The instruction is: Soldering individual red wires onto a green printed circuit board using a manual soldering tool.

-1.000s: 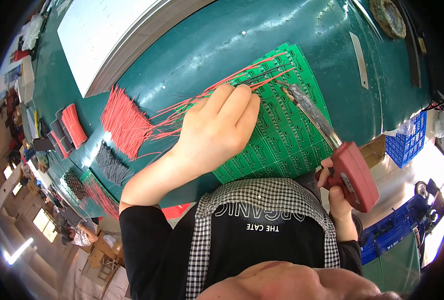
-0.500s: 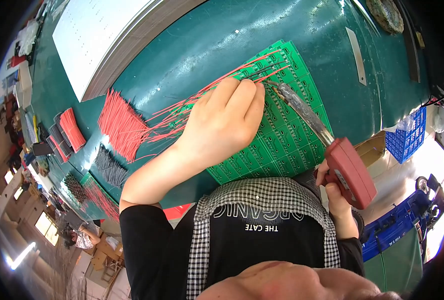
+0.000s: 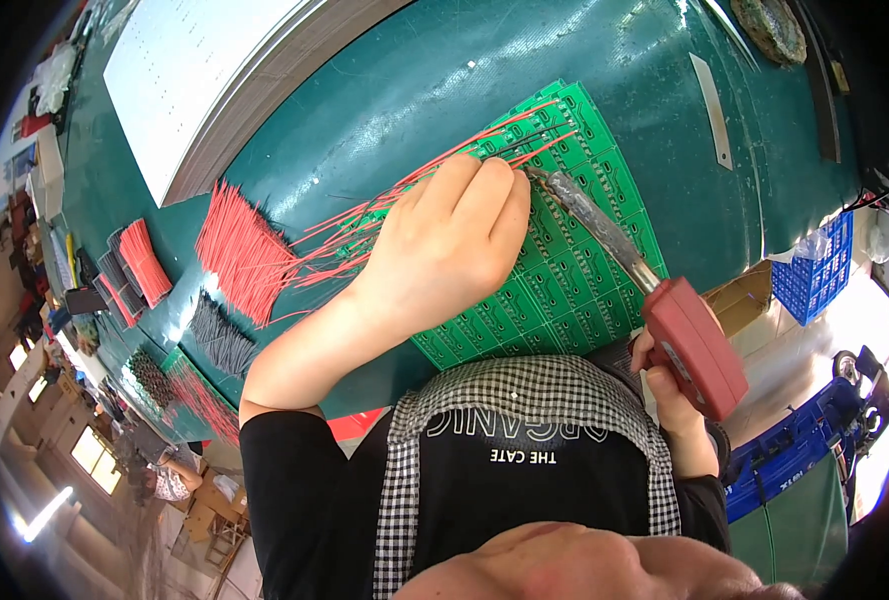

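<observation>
My left hand (image 3: 443, 232) is closed in a pinch over a green circuit board panel (image 3: 565, 285). Its fingertips are turned down and hidden, so whatever they pinch does not show. Red wires (image 3: 405, 190) and a few black ones run across the panel and pass beneath this hand. My right hand (image 3: 670, 385) grips the dark red handle of a soldering gun (image 3: 693, 345). The gun's grey barrel slants up and left, and its tip lies at the board right beside my left fingertips.
Left of the panel lie a bundle of red wires (image 3: 240, 255) and a bundle of black wires (image 3: 222, 335). A thick white stack (image 3: 205, 85) stands at the far left. A metal strip (image 3: 711, 110) lies at right, with a blue crate (image 3: 815, 265) beyond the table edge.
The soldering gun and my right hand have shifted slightly left, bringing the tip closer to my left fingertips. My left hand stays nearly still.
</observation>
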Demonstrator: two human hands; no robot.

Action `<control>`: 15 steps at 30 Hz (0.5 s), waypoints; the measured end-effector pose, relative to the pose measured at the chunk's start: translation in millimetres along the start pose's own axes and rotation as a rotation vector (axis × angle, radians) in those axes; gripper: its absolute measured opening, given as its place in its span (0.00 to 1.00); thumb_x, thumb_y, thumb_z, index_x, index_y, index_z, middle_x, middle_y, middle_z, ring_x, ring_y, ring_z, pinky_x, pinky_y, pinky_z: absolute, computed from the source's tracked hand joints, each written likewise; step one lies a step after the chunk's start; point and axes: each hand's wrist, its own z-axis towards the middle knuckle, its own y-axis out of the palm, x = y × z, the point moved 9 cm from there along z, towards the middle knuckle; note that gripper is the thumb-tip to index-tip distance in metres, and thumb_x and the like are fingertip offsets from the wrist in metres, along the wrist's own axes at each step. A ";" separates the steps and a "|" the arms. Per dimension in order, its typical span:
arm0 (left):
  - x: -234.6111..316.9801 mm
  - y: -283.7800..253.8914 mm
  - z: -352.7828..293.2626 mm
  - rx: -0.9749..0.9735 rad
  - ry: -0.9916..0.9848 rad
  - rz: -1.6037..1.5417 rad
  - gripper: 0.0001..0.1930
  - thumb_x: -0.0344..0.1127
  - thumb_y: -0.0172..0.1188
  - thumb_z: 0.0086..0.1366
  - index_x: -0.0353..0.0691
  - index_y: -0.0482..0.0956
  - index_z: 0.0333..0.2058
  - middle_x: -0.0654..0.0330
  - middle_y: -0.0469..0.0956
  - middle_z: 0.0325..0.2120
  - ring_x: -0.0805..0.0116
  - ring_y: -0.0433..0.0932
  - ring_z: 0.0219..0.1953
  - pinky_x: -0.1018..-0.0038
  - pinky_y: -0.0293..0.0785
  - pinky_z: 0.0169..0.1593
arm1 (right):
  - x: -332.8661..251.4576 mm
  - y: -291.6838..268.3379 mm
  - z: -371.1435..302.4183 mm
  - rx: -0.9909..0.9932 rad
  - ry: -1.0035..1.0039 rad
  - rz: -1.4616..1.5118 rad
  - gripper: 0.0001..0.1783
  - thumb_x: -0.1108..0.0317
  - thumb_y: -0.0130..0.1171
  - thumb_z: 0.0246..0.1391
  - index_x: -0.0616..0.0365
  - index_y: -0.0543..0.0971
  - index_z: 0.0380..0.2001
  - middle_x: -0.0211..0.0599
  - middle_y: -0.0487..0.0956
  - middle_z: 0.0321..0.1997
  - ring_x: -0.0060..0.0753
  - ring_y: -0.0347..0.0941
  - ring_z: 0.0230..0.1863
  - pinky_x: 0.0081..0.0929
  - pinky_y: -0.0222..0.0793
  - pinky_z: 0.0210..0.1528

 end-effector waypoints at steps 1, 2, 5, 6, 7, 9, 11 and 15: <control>0.1 -0.6 0.0 -0.001 0.000 0.002 0.16 0.24 0.58 0.41 0.29 0.76 0.33 0.57 0.71 0.28 0.65 0.71 0.27 0.74 0.71 0.28 | 0.3 -0.2 -0.6 -0.010 -0.013 0.026 0.28 0.74 0.66 0.37 0.61 0.73 0.47 0.43 0.77 0.43 0.35 0.78 0.31 0.25 0.73 0.33; 0.0 -0.1 -0.3 -0.002 -0.001 0.004 0.16 0.24 0.58 0.41 0.29 0.76 0.33 0.57 0.71 0.29 0.65 0.71 0.27 0.74 0.71 0.28 | 0.3 0.3 -1.0 -0.019 -0.025 0.051 0.30 0.71 0.68 0.38 0.62 0.72 0.49 0.44 0.77 0.44 0.33 0.77 0.29 0.24 0.72 0.31; 0.6 0.7 -0.5 -0.009 -0.003 0.012 0.16 0.24 0.58 0.41 0.29 0.76 0.33 0.57 0.71 0.29 0.65 0.72 0.28 0.74 0.72 0.29 | -3.4 6.3 7.3 -0.038 0.110 0.642 0.37 0.60 0.70 0.40 0.66 0.67 0.52 0.45 0.76 0.44 0.28 0.74 0.26 0.20 0.68 0.26; 0.8 1.1 -0.5 -0.013 -0.005 0.017 0.15 0.24 0.58 0.41 0.29 0.76 0.33 0.57 0.71 0.29 0.65 0.72 0.28 0.74 0.72 0.29 | -6.1 5.6 9.1 -0.037 0.110 0.643 0.37 0.60 0.70 0.40 0.66 0.67 0.52 0.45 0.76 0.44 0.28 0.74 0.26 0.20 0.68 0.26; 1.3 1.4 -0.5 -0.014 -0.004 0.017 0.15 0.24 0.58 0.41 0.29 0.76 0.33 0.57 0.71 0.29 0.65 0.72 0.28 0.74 0.72 0.29 | -7.8 4.0 10.6 -0.028 0.110 0.633 0.41 0.56 0.69 0.41 0.67 0.65 0.54 0.45 0.76 0.44 0.26 0.73 0.25 0.18 0.65 0.25; 2.1 1.2 -0.2 -0.011 0.006 0.028 0.15 0.24 0.58 0.42 0.30 0.76 0.33 0.57 0.72 0.29 0.64 0.73 0.28 0.74 0.72 0.29 | -8.3 1.9 10.9 -0.016 0.110 0.624 0.45 0.51 0.69 0.41 0.68 0.62 0.56 0.45 0.76 0.44 0.24 0.71 0.24 0.17 0.63 0.23; 2.8 -0.2 1.5 -0.008 0.003 0.029 0.15 0.24 0.58 0.42 0.30 0.77 0.33 0.57 0.72 0.29 0.64 0.73 0.28 0.74 0.72 0.29 | -6.4 -3.4 10.0 0.031 0.111 0.643 0.45 0.51 0.68 0.43 0.66 0.62 0.57 0.45 0.76 0.43 0.24 0.71 0.24 0.16 0.62 0.24; 0.5 -1.8 4.6 0.090 0.009 -0.001 0.14 0.25 0.58 0.43 0.31 0.77 0.33 0.57 0.73 0.30 0.65 0.73 0.29 0.73 0.72 0.28 | -13.2 -6.6 13.2 0.017 0.054 0.542 0.38 0.47 0.61 0.49 0.66 0.64 0.53 0.44 0.74 0.43 0.24 0.69 0.24 0.22 0.66 0.27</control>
